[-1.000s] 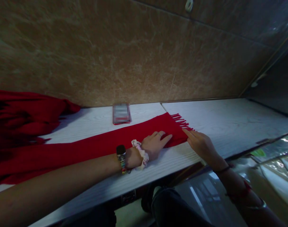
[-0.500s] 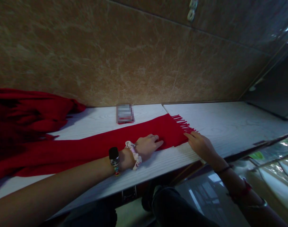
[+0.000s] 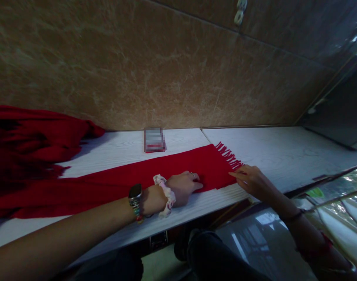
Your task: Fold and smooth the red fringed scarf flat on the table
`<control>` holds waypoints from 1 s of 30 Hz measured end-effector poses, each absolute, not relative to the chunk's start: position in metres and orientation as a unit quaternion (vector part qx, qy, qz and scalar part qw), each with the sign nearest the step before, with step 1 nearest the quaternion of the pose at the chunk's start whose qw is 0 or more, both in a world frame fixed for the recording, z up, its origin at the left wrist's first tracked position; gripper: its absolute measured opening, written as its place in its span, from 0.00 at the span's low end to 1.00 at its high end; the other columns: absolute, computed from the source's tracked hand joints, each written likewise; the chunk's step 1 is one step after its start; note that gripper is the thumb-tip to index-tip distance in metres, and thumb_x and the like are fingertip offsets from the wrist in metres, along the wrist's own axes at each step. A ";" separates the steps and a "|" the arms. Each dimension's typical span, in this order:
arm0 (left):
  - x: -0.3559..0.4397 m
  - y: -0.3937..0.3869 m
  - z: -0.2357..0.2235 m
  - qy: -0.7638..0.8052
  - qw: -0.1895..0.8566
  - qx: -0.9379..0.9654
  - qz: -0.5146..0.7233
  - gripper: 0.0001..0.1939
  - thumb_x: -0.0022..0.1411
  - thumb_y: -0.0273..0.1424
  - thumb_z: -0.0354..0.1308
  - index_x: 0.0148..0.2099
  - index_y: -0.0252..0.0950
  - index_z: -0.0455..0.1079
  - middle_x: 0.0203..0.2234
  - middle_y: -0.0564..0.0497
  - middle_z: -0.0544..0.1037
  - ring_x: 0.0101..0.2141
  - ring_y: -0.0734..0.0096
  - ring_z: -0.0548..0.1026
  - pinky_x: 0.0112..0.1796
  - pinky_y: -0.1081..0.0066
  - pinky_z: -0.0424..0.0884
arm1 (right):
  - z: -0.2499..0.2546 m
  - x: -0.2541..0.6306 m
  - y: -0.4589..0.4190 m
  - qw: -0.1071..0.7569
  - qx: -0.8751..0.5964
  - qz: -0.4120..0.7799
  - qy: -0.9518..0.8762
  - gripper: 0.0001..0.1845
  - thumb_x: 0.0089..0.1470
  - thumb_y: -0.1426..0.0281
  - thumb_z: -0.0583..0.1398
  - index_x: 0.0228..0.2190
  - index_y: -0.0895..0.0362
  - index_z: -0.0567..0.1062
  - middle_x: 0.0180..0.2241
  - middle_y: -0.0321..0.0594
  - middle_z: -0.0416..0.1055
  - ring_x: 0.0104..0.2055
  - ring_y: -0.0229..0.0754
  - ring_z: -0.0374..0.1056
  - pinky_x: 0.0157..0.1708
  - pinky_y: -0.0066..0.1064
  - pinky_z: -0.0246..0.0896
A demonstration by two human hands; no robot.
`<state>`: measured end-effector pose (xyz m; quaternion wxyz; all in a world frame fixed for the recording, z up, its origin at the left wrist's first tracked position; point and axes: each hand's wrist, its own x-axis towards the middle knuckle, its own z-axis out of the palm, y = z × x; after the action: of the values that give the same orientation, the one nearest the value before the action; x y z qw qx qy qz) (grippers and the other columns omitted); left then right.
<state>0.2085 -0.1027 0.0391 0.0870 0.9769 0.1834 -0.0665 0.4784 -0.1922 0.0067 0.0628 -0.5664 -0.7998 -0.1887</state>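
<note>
A long red scarf (image 3: pixel 155 166) lies along the white shelf, its fringe (image 3: pixel 228 155) at the right end. My left hand (image 3: pixel 182 188) rests palm down on the scarf's near half, fingers spread slightly and holding nothing. A ring, a scrunchie and a watch show on that hand and wrist. At the scarf's near right corner, beside the fringe, my right hand (image 3: pixel 253 180) has its thumb and fingers closed at the cloth's edge. Part of that edge is hidden under the fingers.
A bunched red cloth (image 3: pixel 40 136) lies at the left, against the brown marbled wall (image 3: pixel 166 78). Behind the scarf sits a small flat blurred-out item (image 3: pixel 154 139). The white shelf's (image 3: pixel 272 152) front edge runs close to my legs. A dark panel (image 3: pixel 339 101) stands at the right.
The scarf's fringed end has shifted slightly toward me. Both hands have moved a little nearer with it, and the fringe strands lie differently.
</note>
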 end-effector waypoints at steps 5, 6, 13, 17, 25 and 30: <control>0.226 -0.091 0.048 0.149 0.139 0.979 -0.025 0.18 0.60 0.32 0.46 0.51 0.37 0.65 0.46 0.47 0.70 0.46 0.67 0.68 0.47 0.70 0.63 | 0.028 0.478 -0.187 0.114 -0.540 -0.116 -0.826 0.17 0.47 0.74 0.55 0.40 0.51 0.74 0.45 0.45 0.65 0.48 0.46 0.60 0.43 0.41 0.59; 0.232 -0.087 0.048 0.178 0.128 0.976 -0.009 0.18 0.61 0.33 0.43 0.51 0.36 0.65 0.46 0.46 0.70 0.46 0.66 0.68 0.47 0.68 0.63 | 0.033 0.477 -0.180 0.132 -0.537 -0.100 -0.827 0.17 0.48 0.74 0.55 0.40 0.52 0.74 0.47 0.45 0.64 0.50 0.46 0.59 0.46 0.41 0.58; 0.260 -0.074 0.015 0.385 0.074 0.920 0.011 0.32 0.60 0.46 0.42 0.61 0.34 0.48 0.60 0.43 0.47 0.59 0.53 0.45 0.53 0.49 0.49 | 0.019 0.444 -0.108 0.155 -0.571 -0.066 -0.803 0.23 0.55 0.67 0.48 0.52 0.57 0.62 0.54 0.46 0.60 0.57 0.43 0.53 0.54 0.42 0.50; 0.259 -0.065 0.003 0.367 0.081 0.927 0.000 0.36 0.60 0.49 0.38 0.63 0.31 0.42 0.61 0.44 0.43 0.60 0.56 0.41 0.55 0.49 0.42 | -0.005 0.436 -0.092 0.082 -0.570 -0.072 -0.815 0.25 0.58 0.65 0.44 0.54 0.62 0.60 0.56 0.49 0.57 0.59 0.45 0.49 0.56 0.43 0.46; 0.261 -0.041 0.003 0.353 0.086 0.932 -0.013 0.38 0.57 0.52 0.40 0.63 0.33 0.42 0.61 0.43 0.43 0.60 0.55 0.40 0.55 0.50 0.41 | -0.008 0.441 -0.085 0.016 -0.647 -0.097 -0.756 0.27 0.58 0.62 0.42 0.56 0.61 0.56 0.58 0.55 0.51 0.60 0.51 0.44 0.53 0.46 0.48; 0.248 -0.051 -0.003 0.355 0.086 0.931 0.001 0.41 0.55 0.55 0.40 0.63 0.34 0.43 0.61 0.43 0.43 0.59 0.52 0.41 0.54 0.48 0.41 | -0.003 0.437 -0.086 -0.019 -0.678 -0.082 -0.730 0.29 0.58 0.60 0.42 0.57 0.61 0.54 0.58 0.57 0.49 0.60 0.56 0.45 0.52 0.52 0.47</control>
<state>0.2483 -0.0513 -0.0028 0.0865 0.9310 0.3546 0.0009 0.4370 -0.0860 -0.0033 -0.0194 -0.6784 -0.7298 -0.0823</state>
